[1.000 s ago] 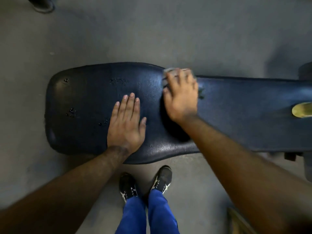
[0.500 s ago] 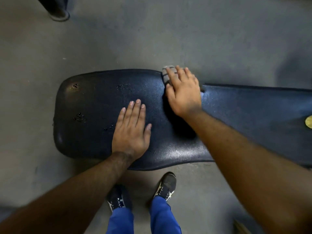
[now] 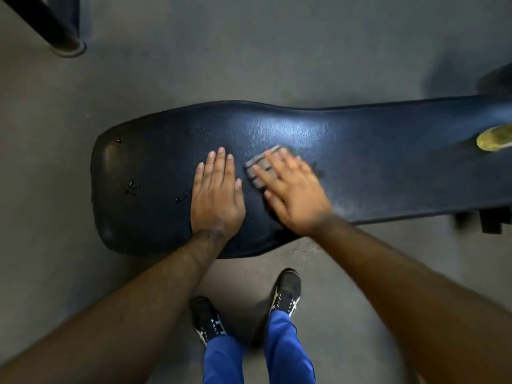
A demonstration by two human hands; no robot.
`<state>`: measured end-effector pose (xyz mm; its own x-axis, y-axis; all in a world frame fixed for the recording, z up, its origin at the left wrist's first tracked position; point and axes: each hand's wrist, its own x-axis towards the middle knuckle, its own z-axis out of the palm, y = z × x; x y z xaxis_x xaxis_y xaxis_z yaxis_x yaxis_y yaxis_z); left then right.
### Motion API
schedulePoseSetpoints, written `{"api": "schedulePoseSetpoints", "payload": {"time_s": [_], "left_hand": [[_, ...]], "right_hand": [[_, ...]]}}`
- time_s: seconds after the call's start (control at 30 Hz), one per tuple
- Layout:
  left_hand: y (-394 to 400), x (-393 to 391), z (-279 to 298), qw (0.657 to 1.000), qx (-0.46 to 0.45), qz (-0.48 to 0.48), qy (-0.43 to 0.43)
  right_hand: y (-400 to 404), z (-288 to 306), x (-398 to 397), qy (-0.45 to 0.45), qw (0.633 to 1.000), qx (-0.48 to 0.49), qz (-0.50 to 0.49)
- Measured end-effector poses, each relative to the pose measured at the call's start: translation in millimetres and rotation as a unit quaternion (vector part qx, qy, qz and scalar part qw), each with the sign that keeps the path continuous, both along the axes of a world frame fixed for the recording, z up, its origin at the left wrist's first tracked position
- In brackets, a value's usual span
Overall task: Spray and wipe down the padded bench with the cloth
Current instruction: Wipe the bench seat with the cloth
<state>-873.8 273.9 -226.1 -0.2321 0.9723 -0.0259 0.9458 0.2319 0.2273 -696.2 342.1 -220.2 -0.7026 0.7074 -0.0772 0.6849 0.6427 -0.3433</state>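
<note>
While the left hand [image 3: 217,195] lies flat and spread on the wide end of the dark padded bench [image 3: 374,151], propping the person up, the right hand [image 3: 291,189] presses a small grey cloth [image 3: 261,169] onto the pad just beside it, fingers splayed over the fabric, not curled round it. Only the cloth's upper left corner peeks out past the fingertips. Running left to right, the bench narrows toward the right edge, where something yellow [image 3: 494,138] rests on it. A few dark specks [image 3: 131,187] sit on the wide end, left of both hands. From here, the right hand is nearer the long narrow stretch, the propping hand nearer the specks.
</note>
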Motion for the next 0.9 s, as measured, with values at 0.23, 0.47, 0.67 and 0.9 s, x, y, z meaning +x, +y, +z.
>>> {"api": "schedulePoseSetpoints", "payload": {"time_s": [0.23,0.47,0.67,0.9], "left_hand": [[2,-5,10,0.997,0.010,-0.008,-0.072],[-35,-41,36,0.991,0.043,-0.029,-0.121],[-44,-65,25,0.993,0.050,-0.004,-0.102],[-31,-91,10,1.000,0.002,0.028,-0.008]], "right_hand": [[-78,5,-35,-0.006,0.995,-0.002,-0.098],[-98,2,-46,0.000,0.944,-0.006,-0.330],[-66,-10,-35,-0.014,0.994,0.078,-0.077],[-100,8,-63,-0.042,0.999,0.007,-0.023]]}}
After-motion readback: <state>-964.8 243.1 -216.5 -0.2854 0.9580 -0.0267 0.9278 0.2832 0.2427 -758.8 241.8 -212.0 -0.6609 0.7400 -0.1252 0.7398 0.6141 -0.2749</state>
